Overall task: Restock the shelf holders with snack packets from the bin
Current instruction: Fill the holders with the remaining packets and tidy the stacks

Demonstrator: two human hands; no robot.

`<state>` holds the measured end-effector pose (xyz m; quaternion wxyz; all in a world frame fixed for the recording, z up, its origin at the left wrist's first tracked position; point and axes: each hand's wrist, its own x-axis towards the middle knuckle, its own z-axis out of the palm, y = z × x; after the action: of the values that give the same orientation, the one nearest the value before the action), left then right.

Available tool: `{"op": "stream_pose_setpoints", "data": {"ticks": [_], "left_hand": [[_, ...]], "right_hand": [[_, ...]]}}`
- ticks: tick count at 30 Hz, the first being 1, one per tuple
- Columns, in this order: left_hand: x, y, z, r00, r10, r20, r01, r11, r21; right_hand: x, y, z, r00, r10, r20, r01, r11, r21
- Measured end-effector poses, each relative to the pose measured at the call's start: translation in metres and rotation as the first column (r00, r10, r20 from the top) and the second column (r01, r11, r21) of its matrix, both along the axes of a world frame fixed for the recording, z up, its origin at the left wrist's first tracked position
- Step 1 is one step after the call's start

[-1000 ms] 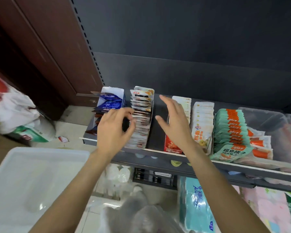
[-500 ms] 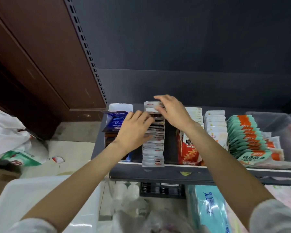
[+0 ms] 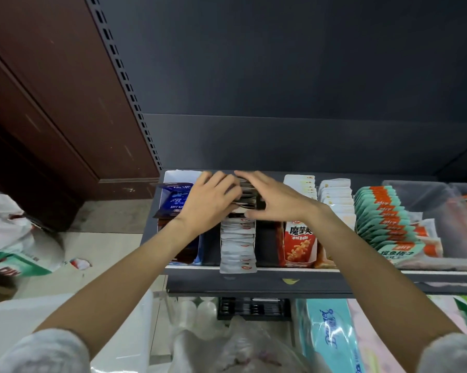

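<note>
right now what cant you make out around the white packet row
- Back of the white packet row: head view, covered by the left hand and right hand.
- Each hand's grip: fingertips blurred.
- Packet print: too small.
- Bin: cut off by the left edge.
</note>
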<state>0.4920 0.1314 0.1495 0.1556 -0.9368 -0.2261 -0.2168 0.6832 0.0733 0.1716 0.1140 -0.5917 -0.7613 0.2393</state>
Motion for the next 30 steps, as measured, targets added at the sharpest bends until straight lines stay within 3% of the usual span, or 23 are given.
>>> {"op": "stream_pose_setpoints", "data": {"ticks": [3, 7, 9, 14, 21, 26, 30], "left_hand": [[-0.002, -0.006, 0.000, 0.999, 0.037, 0.036, -0.036, 0.999, -0.019], [-0.011, -0.029, -0.002, 0.998, -0.001, 0.066, 0.004, 0.999, -0.034], [-0.014, -0.043, -0.006, 0.999, -0.036, 0.001, 0.036, 0.997, -0.067], [-0.006, -0.053, -0.025, 0.978, 0.081, -0.192, -0.101, 0.991, -0.093], [-0.002, -0.053, -0.026, 0.977, 0.124, -0.175, -0.134, 0.990, -0.047], [0.001, -0.057, -0.036, 0.942, 0.201, -0.270, -0.212, 0.977, -0.012], [0.003, -0.054, -0.035, 0.943, 0.236, -0.235, -0.246, 0.969, -0.014]], "right_hand": [[-0.008, 0.001, -0.011, 0.984, -0.030, 0.176, -0.003, 0.983, 0.186], [-0.008, 0.003, -0.021, 0.986, -0.044, 0.162, -0.018, 0.931, 0.364], [-0.006, 0.003, -0.022, 0.988, -0.040, 0.151, -0.019, 0.928, 0.373], [-0.007, 0.006, -0.022, 0.988, -0.034, 0.153, -0.024, 0.930, 0.366], [-0.005, 0.006, -0.023, 0.992, -0.028, 0.125, -0.023, 0.921, 0.388], [-0.005, 0.006, -0.023, 0.993, -0.022, 0.119, -0.026, 0.923, 0.384], [-0.004, 0.005, -0.025, 0.994, -0.025, 0.103, -0.017, 0.922, 0.387]]}}
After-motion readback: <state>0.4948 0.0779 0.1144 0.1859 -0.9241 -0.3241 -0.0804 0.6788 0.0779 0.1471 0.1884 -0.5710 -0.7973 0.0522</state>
